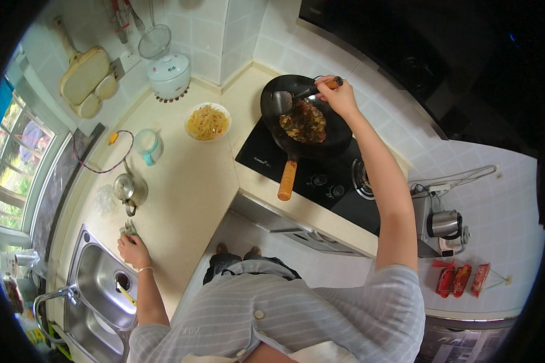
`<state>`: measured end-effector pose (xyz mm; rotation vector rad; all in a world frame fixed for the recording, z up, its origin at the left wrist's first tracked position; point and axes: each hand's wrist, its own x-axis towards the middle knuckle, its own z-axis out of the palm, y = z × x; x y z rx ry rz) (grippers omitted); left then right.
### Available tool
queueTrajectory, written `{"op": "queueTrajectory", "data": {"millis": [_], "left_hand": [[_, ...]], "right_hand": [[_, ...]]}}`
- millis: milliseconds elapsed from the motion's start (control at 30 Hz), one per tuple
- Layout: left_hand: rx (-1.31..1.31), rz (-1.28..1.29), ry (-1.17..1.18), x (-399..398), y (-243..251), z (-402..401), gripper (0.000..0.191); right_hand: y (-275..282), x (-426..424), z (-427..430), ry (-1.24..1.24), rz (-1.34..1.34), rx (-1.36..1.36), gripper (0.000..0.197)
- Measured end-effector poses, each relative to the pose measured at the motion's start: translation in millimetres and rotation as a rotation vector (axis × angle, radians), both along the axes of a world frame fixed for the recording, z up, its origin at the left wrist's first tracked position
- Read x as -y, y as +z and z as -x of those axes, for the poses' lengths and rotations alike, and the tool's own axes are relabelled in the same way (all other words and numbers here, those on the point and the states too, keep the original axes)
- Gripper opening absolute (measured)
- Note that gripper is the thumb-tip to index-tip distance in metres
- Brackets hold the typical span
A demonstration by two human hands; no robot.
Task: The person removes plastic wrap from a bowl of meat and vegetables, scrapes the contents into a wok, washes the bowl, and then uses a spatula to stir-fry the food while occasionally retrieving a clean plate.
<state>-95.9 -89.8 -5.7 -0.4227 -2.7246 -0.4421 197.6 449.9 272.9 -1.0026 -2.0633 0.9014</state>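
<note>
My right hand [338,97] grips the wooden handle of a metal wok spatula [283,102], whose blade rests in a black wok [274,131]. Cooked food [305,122], browned and mixed with green bits, lies in the wok on the black gas cooktop [295,177]. The wok's wooden handle [288,180] points towards me. At the left, my left hand [134,251] is on the counter beside the sink, with its fingers on a crumpled greenish cloth [128,228]. A small metal pot [134,189] stands just beyond that hand.
A plate of shredded yellow food [207,122] sits left of the wok. Nearby are a glass with a turquoise handle [148,145] and a lidded white pot [169,75]. The double sink [104,277] holds a yellow-handled tool [126,294]. An electric kettle [444,223] stands at the right.
</note>
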Motion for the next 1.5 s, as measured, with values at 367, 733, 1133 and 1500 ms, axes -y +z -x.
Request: {"op": "queueTrajectory", "data": {"millis": [367, 733, 1133, 1500], "left_hand": [[-0.101, -0.229, -0.137, 8.6, -26.0, 10.2, 0.014], [-0.112, -0.154, -0.180, 12.2, -20.7, 16.9, 0.015], [0.053, 0.038, -0.055, -3.3, 23.5, -13.5, 0.016], [-0.089, 0.009, -0.401, 33.6, -34.9, 12.7, 0.031]], "right_hand": [[-6.6, 63.7, -50.1, 0.227, -0.329, 0.478, 0.020], [-30.1, 144.3, -79.0, 0.217, -0.468, 0.561, 0.026], [-64.7, 151.3, -97.5, 0.051, -0.496, 0.506, 0.028], [-103.3, 167.5, -150.6, -0.046, -0.548, 0.587, 0.071]]}}
